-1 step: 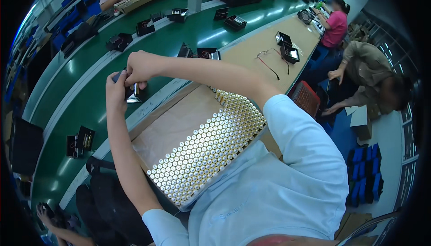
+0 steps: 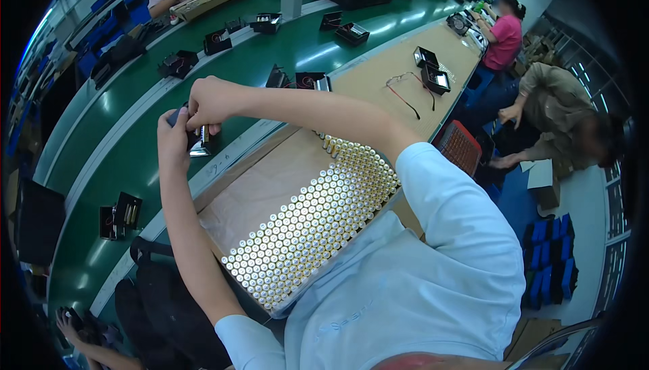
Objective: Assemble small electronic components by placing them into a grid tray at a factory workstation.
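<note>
Just past the far-left corner of the battery tray (image 2: 260, 174), in the head view, I see both hands together over the green belt (image 2: 138, 160); the left hand (image 2: 174, 132) is closed around a small dark case (image 2: 201, 145), thumb up along its side, with a bright shiny part showing below the fingers; the right hand (image 2: 209, 103) reaches across from the tray's far side with its fingers curled down onto the case; their tips are hidden from me, so I cannot tell whether they grip the case or something smaller; nor can I tell whether the case touches the belt.

In the tray itself, the batteries (image 2: 311, 221) stand upright in tight rows along the side nearest the body, with bare brown lining beyond them; left of the tray, an open black case (image 2: 122, 216) lies on the belt with gold cells inside; beyond the tray, another open case (image 2: 312, 81) shows red wiring.

Beyond the tray and to its right, a tan tabletop (image 2: 368, 76) carries red-framed glasses (image 2: 404, 102), just beside a pair of black boxes (image 2: 435, 79); right of the tray I make out a red basket (image 2: 461, 148), and past it a co-worker in brown (image 2: 558, 96), bent over.
</note>
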A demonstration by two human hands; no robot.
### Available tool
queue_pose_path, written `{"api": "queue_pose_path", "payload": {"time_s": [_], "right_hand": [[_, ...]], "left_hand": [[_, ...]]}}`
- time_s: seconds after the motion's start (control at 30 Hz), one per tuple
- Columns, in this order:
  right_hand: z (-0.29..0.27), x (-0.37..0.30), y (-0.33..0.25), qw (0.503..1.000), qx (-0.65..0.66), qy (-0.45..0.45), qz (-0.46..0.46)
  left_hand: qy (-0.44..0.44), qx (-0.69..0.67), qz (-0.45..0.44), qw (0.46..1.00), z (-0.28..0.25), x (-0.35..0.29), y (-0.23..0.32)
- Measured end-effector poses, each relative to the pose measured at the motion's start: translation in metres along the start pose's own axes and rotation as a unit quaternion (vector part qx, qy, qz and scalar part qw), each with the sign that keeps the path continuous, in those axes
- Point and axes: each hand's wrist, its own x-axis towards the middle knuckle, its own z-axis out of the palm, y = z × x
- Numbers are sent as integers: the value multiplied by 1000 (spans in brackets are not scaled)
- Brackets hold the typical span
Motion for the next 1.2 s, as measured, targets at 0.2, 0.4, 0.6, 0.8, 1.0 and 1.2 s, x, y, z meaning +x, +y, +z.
{"api": "queue_pose_path", "payload": {"time_s": [0.2, 0.4, 0.6, 0.8, 1.0, 1.2], "right_hand": [[29, 2, 26, 923, -190, 229, -245], [25, -1, 29, 920, -322, 113, -191], [5, 29, 35, 933, -205, 149, -255], [-5, 50, 36, 923, -203, 183, -271], [5, 50, 36, 976, -142, 160, -40], [28, 56, 50, 972, 202, 108, 49]], "left_hand": [[36, -37, -18, 999, -12, 4, -1], [33, -108, -66, 991, -4, 2, 6], [-5, -136, -84, 987, -7, -2, 8], [-68, -94, -70, 991, -4, -4, 4], [-19, -31, -53, 998, 4, -11, 12], [20, 112, 11, 993, -4, -4, 6]]}}
